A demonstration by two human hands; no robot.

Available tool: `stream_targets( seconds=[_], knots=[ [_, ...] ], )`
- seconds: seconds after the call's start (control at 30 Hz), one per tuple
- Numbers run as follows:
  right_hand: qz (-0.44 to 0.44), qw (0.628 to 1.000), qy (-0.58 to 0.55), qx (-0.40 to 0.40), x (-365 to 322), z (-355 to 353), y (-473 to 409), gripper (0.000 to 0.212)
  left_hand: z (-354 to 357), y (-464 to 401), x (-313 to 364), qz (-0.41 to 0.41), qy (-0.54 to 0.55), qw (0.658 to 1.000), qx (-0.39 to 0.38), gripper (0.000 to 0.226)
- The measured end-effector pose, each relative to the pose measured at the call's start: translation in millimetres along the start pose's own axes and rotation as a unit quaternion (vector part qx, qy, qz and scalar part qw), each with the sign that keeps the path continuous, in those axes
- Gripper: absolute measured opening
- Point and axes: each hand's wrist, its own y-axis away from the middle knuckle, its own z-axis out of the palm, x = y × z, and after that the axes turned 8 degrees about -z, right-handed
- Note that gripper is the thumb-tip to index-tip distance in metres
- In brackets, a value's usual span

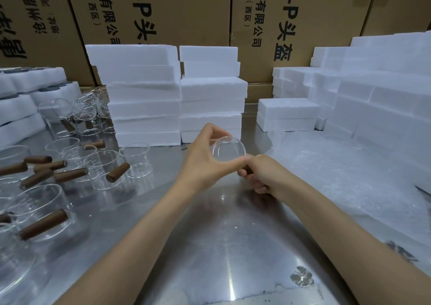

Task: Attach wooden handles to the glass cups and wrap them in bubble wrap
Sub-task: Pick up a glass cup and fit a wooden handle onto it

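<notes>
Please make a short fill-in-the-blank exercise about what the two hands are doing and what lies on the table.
1. The left hand grips a clear ____ cup.
2. The right hand grips a brown ____ handle at the cup's side.
3. The bubble wrap lies on the ____ side of the metal table.
4. White ____ blocks are stacked behind the hands.

Missing words: glass; wooden; right; foam

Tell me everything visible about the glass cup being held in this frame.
The glass cup is clear and round, held above the metal table, tipped so its open rim faces the camera. The left hand holds its rim between thumb and fingers. The right hand grips a dark wooden handle at the cup's lower side, mostly hidden.
</notes>
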Motion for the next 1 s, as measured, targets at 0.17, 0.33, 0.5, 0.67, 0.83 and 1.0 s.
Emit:
stream_targets(
  seconds=[0.17,0.33,0.5,0.67,0.83,1.0],
  knots=[
    [-0.013,1.0,0.011,0.021,-1.9,4.4,2.5,0.046,12.1,2.7,-0.4,-0.016,0.017,0.998,0.057,0.032],
    [-0.083,0.988,0.063,0.117,-6.1,8.9,0.5,0.049,-1.1,-5.1,4.9,-0.107,0.144,0.984,0.003,0.024],
    [-0.238,0.93,0.205,0.191,-5.3,5.0,4.6,0.044,-12.8,-7.2,-3.4,-0.261,0.103,0.95,-0.136,0.06],
    [-0.266,0.873,0.401,0.081,-2.3,9.0,6.9,0.014,-14.8,-11.3,-12.6,-0.263,0.086,0.953,-0.124,0.042],
    [-0.212,0.866,0.422,0.163,-3.7,5.9,3.6,0.041,-3.3,-8.1,-12.5,-0.17,0.067,0.974,-0.137,0.042],
    [-0.138,0.961,0.241,-0.005,-6.9,-3.8,5.3,0.042,-6.9,-7.5,-17.6,-0.146,0.079,0.973,-0.161,0.054]
  ],
)
